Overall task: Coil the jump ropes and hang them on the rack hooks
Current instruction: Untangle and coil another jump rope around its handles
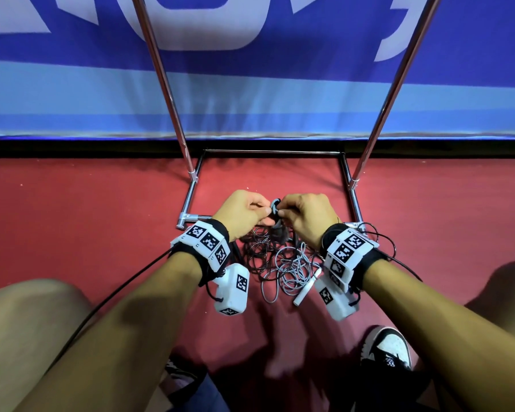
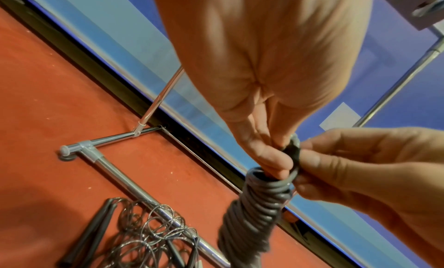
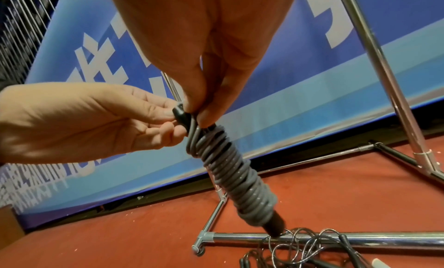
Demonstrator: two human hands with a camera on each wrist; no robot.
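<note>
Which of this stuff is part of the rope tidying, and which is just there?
Part of the job:
- grey wound rope, pinched by left hand and right hand
- loose ropes on the floor
- metal rack

Just there:
- blue banner
- red carpet
- sneaker

— What's underfoot?
— A red carpet floor [image 1: 87, 209], running up to a blue banner [image 1: 250, 99] along its far edge.
— And on it?
— A chrome rack base [image 1: 188, 217] by that edge; a tangle of dark rope [image 1: 257, 251] and grey rope [image 1: 292, 272] with a white handle [image 1: 305, 288]; a checkered shoe [image 1: 388, 349] at the near edge.
</note>
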